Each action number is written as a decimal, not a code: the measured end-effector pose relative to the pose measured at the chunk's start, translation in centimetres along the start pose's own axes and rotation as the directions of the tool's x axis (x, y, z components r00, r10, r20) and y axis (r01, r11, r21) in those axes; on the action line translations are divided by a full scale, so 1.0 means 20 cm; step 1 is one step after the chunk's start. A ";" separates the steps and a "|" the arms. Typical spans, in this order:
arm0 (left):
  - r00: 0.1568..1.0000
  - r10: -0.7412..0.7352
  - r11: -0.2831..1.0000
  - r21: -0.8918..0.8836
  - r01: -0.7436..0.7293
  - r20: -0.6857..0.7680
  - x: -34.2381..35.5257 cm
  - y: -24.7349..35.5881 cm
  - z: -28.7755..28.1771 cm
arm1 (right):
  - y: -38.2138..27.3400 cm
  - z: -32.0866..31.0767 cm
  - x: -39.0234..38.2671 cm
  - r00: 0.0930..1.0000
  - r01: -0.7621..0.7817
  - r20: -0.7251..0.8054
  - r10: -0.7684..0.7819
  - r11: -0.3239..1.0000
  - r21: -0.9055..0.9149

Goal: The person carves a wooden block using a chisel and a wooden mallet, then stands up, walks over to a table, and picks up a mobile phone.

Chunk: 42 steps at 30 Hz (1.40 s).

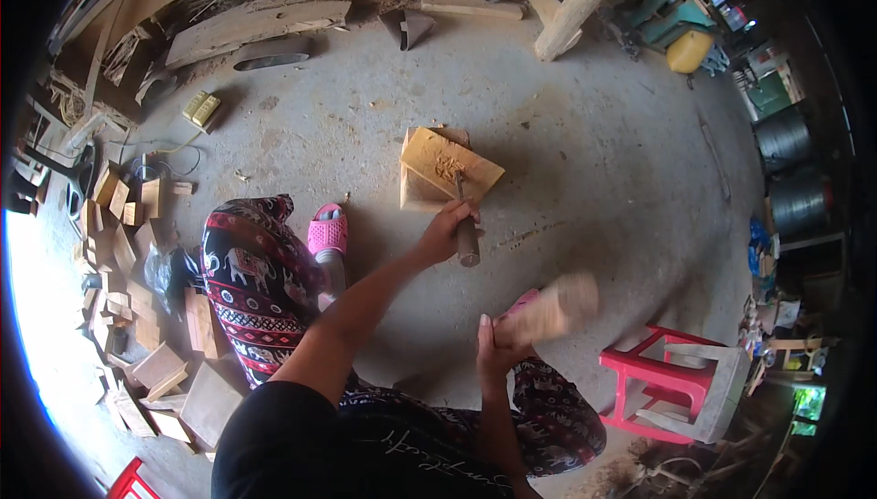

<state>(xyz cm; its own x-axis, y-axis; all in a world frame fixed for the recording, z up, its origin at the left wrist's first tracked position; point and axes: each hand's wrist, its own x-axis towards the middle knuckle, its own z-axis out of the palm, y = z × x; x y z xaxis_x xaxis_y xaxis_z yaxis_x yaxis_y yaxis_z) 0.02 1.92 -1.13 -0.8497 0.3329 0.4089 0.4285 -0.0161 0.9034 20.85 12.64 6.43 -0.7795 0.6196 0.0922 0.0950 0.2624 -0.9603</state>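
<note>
My left hand is wrapped round a chisel with a thick, dark wooden handle. Its blade slants onto a yellowish wooden board, where a patch of shavings lies around the tip. The board rests at an angle across a paler wooden block on the floor. Nearer to me and to the right, my right hand grips a wooden mallet by its handle. The mallet's head is smeared by motion and stands apart from the chisel.
Many wood offcuts are heaped on the left. A red plastic stool lies at the right, and a yellow container stands at the far right. Planks and a leaning post line the back. My feet wear pink sandals.
</note>
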 end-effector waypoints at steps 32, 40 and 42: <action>0.774 -0.578 0.794 -0.395 0.462 -0.258 0.58 -0.08 -0.57 | -0.11 0.02 0.12 0.871 -0.476 0.209 0.444 0.868 0.142; 0.325 -0.698 0.716 -0.622 0.316 -0.638 0.54 -0.14 -0.52 | -0.08 0.02 0.13 0.813 -0.555 0.257 0.522 0.829 0.073; 0.483 -0.624 0.762 -0.614 0.205 -0.614 0.48 -0.12 -0.47 | -0.06 0.02 0.14 0.833 -0.524 0.269 0.484 0.845 0.103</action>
<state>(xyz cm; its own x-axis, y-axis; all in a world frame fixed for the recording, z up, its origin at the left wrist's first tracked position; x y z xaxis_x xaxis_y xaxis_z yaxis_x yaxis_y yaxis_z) -11.94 -3.71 1.89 -0.8666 -0.4080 -0.2874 -0.0362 -0.5229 0.8516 18.32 13.74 7.82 -0.7697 0.4439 -0.4588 0.4255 -0.1791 -0.8870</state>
